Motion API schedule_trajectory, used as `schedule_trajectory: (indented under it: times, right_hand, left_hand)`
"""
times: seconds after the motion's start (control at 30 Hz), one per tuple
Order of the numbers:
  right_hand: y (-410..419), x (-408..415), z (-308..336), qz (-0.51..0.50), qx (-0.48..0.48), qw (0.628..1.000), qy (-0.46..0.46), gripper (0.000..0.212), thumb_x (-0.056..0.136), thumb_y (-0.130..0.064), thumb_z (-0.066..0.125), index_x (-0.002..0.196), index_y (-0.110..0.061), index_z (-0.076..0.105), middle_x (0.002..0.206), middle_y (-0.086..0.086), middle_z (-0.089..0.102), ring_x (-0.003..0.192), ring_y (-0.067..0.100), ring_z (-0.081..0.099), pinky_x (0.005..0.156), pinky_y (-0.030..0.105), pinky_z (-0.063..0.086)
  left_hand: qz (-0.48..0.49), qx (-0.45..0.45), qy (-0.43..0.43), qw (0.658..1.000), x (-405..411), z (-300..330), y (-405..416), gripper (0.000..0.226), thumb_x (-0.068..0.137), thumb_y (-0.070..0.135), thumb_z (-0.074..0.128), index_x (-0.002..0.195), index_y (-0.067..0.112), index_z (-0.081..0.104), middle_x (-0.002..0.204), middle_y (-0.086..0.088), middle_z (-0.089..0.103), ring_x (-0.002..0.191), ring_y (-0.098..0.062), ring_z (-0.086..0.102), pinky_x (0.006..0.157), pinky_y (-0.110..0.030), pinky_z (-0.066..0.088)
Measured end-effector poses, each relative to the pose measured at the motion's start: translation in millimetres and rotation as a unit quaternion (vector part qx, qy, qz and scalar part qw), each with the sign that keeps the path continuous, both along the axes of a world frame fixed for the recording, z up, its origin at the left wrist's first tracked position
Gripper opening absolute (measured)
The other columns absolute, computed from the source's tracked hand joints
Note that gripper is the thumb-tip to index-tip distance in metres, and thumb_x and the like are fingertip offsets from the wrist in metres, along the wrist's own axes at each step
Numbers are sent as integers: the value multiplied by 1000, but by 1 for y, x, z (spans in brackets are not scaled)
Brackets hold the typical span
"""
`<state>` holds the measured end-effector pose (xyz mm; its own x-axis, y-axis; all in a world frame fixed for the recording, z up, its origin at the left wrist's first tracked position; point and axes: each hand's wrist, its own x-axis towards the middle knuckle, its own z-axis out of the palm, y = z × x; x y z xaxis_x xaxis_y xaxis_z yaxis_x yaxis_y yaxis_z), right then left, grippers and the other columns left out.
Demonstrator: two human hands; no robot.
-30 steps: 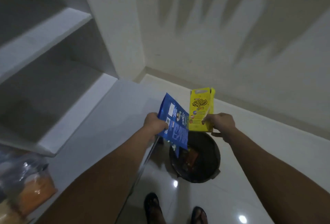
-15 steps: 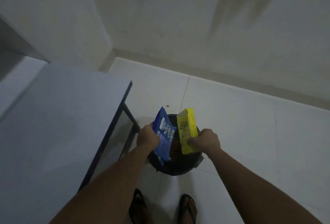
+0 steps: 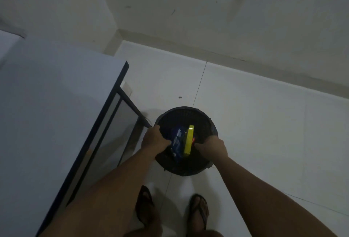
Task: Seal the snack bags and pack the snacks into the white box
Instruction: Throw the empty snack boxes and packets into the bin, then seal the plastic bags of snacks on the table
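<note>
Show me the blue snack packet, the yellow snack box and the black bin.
blue snack packet [image 3: 178, 143], head view, its printed face.
yellow snack box [image 3: 189, 141], head view, its narrow side.
black bin [image 3: 184, 116], head view, its far inner wall.

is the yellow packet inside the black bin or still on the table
Inside the bin's mouth, not on the table. The yellow packet stands edge-on within the black bin rim, held by the right hand.

You are looking down at a round black mesh wastebasket [image 3: 186, 117] standing on the pale tiled floor [image 3: 264, 123], just beside the dark metal leg [image 3: 132, 107] of a desk [image 3: 47, 104] lying along the left. Your feet are standing in dark sandals [image 3: 200, 211] near the basket. A plain wall [image 3: 207, 10] is meeting the floor at a tan skirting strip [image 3: 170, 45].
</note>
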<state>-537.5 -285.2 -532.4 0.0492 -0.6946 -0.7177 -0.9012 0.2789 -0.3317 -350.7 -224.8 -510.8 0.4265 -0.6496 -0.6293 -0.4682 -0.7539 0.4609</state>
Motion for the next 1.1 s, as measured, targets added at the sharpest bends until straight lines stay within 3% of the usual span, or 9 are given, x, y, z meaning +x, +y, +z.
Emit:
schedule_trajectory:
  times: [0.1, 0.2, 0.33, 0.4, 0.6, 0.77, 0.93, 1.1]
  right_hand:
    - [-3, 1, 38, 17, -17, 1000, -9, 44, 80, -44, 64, 106, -8, 66, 102, 12, 68, 91, 28, 65, 77, 34, 55]
    - [-16, 6, 89, 51, -32, 998, -31, 39, 82, -39, 66, 102, -6, 67, 97, 11, 68, 78, 22, 62, 65, 27, 52]
    - [-31, 21, 167, 108, -45, 991, -61, 39, 79, -39, 70, 95, -4, 68, 88, 9, 67, 75, 21, 62, 63, 27, 52]
    - [-34, 33, 205, 149, -63, 984, -71, 41, 77, -39, 72, 95, -2, 68, 88, 10, 69, 79, 25, 64, 63, 28, 50]
    - [-24, 80, 298, 259, -100, 956, -98, 41, 76, -35, 76, 92, 2, 69, 86, 15, 71, 71, 29, 65, 67, 40, 60]
    - [9, 124, 352, 337, -110, 928, -113, 40, 78, -33, 77, 96, 2, 68, 78, 13, 64, 72, 28, 62, 62, 36, 58]
    - [61, 173, 393, 421, -102, 894, -116, 45, 78, -32, 78, 105, 1, 66, 99, 17, 69, 91, 30, 67, 74, 42, 60]
    - [140, 232, 425, 475, -107, 863, -135, 49, 75, -30, 80, 112, -2, 65, 100, 17, 69, 93, 27, 68, 77, 41, 59]
  left_hand:
    - [-5, 10, 7, 1000, 2, 36, 1, 40, 71, 25, 75, 103, 5, 64, 107, -12, 67, 95, -29, 64, 78, -36, 55]
    - [-1, 8, 15, 1000, 2, 89, -3, 30, 74, 22, 75, 94, 4, 61, 105, -16, 66, 87, -24, 60, 66, -28, 47]
    - [-8, -5, 7, 1000, 7, 163, -5, 62, 75, 30, 79, 124, 0, 56, 128, -14, 59, 115, -27, 57, 91, -30, 46]
    - [0, -15, 18, 1000, 14, 199, -1, 71, 74, 32, 79, 132, 1, 52, 137, -13, 53, 122, -26, 53, 95, -28, 45]
    - [25, -51, -6, 998, 41, 292, 29, 68, 72, 33, 81, 127, 2, 57, 132, -12, 57, 118, -26, 55, 101, -34, 46]
    - [56, -62, -24, 996, 75, 345, 84, 70, 72, 32, 81, 130, 4, 54, 129, -13, 58, 115, -28, 56, 99, -37, 46]
    - [91, -60, -41, 993, 116, 381, 164, 72, 70, 35, 83, 130, 10, 54, 127, -7, 58, 110, -27, 57, 96, -41, 49]
    - [138, -65, -72, 986, 156, 413, 274, 69, 67, 33, 85, 126, 11, 57, 121, -5, 61, 105, -26, 60, 92, -44, 53]
